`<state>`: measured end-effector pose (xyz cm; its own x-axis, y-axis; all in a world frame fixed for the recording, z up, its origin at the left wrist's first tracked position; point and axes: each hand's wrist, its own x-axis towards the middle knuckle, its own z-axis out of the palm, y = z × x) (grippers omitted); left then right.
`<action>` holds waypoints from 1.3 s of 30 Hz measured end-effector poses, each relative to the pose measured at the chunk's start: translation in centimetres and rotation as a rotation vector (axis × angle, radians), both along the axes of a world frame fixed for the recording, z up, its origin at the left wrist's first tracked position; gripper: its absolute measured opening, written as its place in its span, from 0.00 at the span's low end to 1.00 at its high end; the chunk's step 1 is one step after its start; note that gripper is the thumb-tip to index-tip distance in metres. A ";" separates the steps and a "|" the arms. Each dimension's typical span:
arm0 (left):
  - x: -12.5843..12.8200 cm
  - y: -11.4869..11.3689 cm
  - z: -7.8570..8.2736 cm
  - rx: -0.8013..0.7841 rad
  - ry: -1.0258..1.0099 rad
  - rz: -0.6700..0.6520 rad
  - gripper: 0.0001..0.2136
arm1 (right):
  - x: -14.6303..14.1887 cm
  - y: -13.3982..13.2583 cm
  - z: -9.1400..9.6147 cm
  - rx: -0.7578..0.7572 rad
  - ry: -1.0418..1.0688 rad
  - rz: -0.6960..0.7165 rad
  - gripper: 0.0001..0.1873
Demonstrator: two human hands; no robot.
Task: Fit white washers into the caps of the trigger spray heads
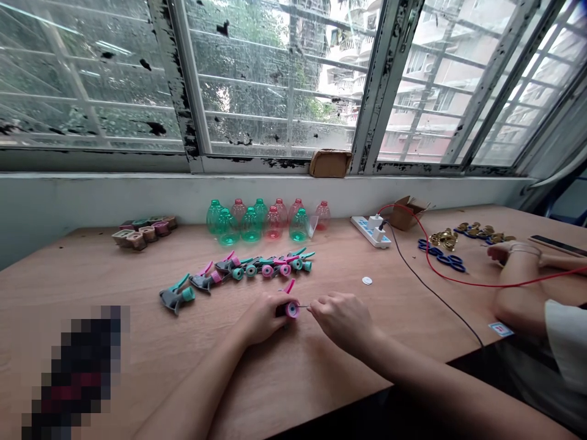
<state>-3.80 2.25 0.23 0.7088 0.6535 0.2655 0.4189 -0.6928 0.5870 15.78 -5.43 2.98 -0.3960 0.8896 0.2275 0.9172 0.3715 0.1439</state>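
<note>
Gripping a pink-collared trigger sprayer head [287, 309] in the left hand [263, 318], a worker pinches a thin strand [303, 306] in the right hand [342, 319] above a wooden table [293, 391].
The sprayer head is held near the table's middle, just in front of a row of teal-and-pink sprayer heads [250, 270]; green and pink plastic bottles [251, 225] stand beyond it, by the far wall. Off to the right, a co-worker's hand [502, 252] lies near brass fittings [444, 239] and blue rings [440, 255], past a white power strip [370, 232].
</note>
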 end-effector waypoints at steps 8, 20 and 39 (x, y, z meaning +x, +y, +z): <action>-0.2 0.0 -0.1 -0.001 0.010 -0.043 0.11 | 0.0 0.3 1.3 -0.122 0.006 -0.057 0.20; -0.3 0.1 -0.2 -0.066 -0.004 -0.108 0.09 | 2.4 1.3 -2.3 -0.084 0.261 0.092 0.24; -0.1 0.2 0.1 -0.091 -0.029 0.023 0.11 | 0.8 0.7 -4.3 0.023 0.652 -0.004 0.22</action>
<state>-3.92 2.40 0.28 0.6862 0.6920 0.2243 0.4164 -0.6264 0.6590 16.62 -4.69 -1.34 -0.1668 0.8830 0.4388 0.8206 0.3710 -0.4346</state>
